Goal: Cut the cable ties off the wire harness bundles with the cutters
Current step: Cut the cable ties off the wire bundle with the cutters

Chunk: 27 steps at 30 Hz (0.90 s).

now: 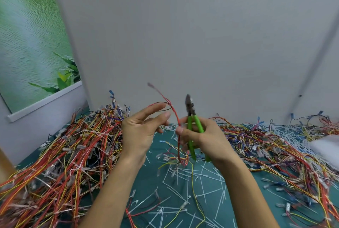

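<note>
Poster (pixel 27 35) of green leaves in the upper left. Below it, filling the lower left, left heap (pixel 64 154) of wire harnesses, mostly red, orange and yellow, with white ties among the strands.

Left of centre, left hand (pixel 141 130), fingers loosely spread and nearly straight, index tip touching a thin loop of held harness (pixel 176 117), nothing gripped.

At centre, raised between the hands, that harness of a few thin red wires, cinched near the top by one white cable tie (pixel 172 107), tail hanging toward the mat (pixel 150 181).

Just right of it, cutters (pixel 190 112) with green handles, jaws pointing up and seemingly closed, beside the tie but apart from it. Right hand (pixel 203 136) wrapped round the handles, thumb apparently pinching the red wires as well.

Lower centre, cut ties (pixel 174 192) strewn white over the green mat. Right heap (pixel 275 145) across the right side.

Handling, by judgement: light, limp, springy, prone to tangle. Best pinched close beside the tie with the wires drawn taut. Tie plastic thin and stiff, insulation easy to nick.

Count: two hands, one pair of cutters, one held harness, one tie seen on it, two heaps, loose ties too many to count.
</note>
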### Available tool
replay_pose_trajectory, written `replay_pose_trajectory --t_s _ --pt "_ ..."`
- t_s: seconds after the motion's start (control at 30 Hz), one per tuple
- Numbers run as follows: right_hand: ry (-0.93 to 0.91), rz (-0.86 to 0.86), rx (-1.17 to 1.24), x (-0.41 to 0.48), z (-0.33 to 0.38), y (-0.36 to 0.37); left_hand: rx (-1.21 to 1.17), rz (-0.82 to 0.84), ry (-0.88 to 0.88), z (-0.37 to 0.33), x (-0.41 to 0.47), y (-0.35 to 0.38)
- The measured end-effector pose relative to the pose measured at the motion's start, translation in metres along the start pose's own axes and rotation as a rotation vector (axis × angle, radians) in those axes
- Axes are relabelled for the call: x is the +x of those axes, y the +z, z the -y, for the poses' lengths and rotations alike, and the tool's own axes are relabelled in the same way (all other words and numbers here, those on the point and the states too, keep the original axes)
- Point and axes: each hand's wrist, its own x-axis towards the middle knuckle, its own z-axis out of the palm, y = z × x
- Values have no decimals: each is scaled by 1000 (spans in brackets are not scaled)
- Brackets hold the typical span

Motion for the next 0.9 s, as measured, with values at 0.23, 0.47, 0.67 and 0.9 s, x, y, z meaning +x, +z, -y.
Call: replay_pose_trajectory --t_s 0.23,0.47,0.67,0.9 --pt "60 -71 318 5 1 -19 137 115 70 6 -7 6" --pt "35 -28 383 6 2 -18 309 408 4 13 -10 3" --pt "12 59 309 4 2 -27 296 363 -62 17 -3 -3" --pt "-78 -178 -205 3 -4 -21 173 296 -197 20 2 -7"
